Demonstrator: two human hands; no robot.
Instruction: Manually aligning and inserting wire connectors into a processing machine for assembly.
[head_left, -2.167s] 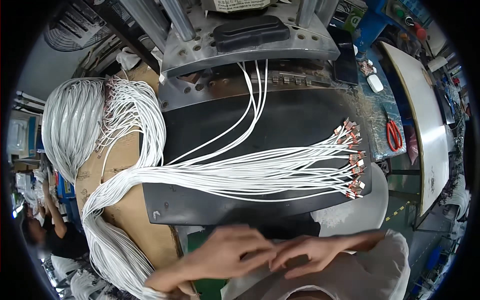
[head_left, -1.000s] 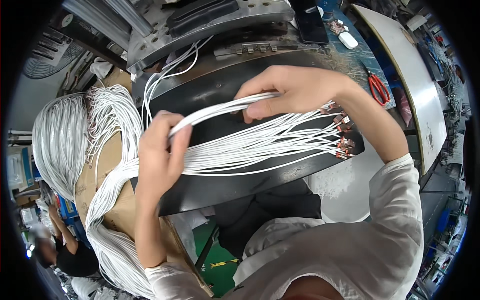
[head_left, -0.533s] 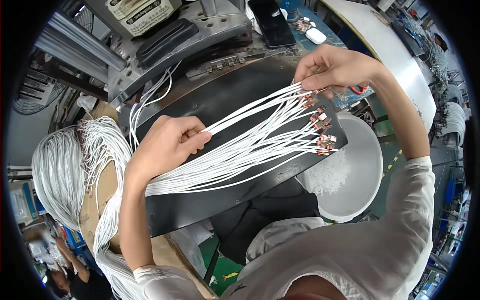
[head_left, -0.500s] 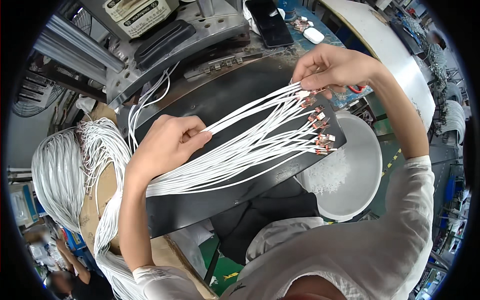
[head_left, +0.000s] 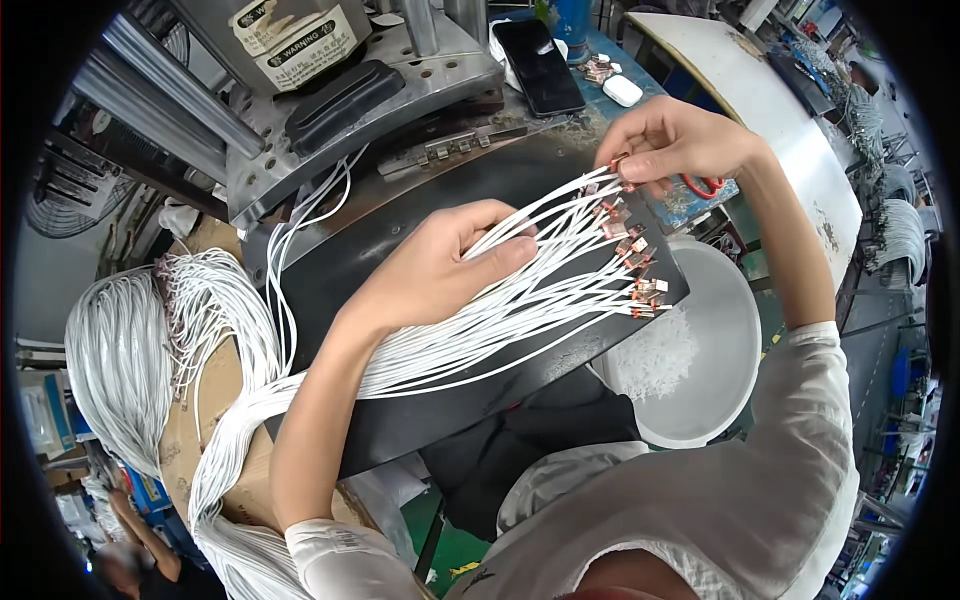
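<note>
A bundle of white cables [head_left: 440, 368] fans out over a black board, its ends toward the right. Small orange and copper-coloured connectors [head_left: 640, 250] tip those ends. My left hand [head_left: 435, 262] is closed around several cables near the middle of the bundle, thumb on top. At the far right end, my right hand [head_left: 685, 150] pinches the tips of a few cables by their connectors. The exact number between its fingers is hidden.
A metal press [head_left: 360, 110] stands behind the black board [head_left: 400, 430]. A phone [head_left: 538, 66] and a white case [head_left: 622, 91] lie on the blue bench. Right of the board is a round tub [head_left: 715, 370] with white bits inside. More coiled cables [head_left: 115, 360] lie on the left.
My left hand has slid right along the cables, closer to my right hand. My right hand has shifted slightly and keeps its pinch on the cable ends.
</note>
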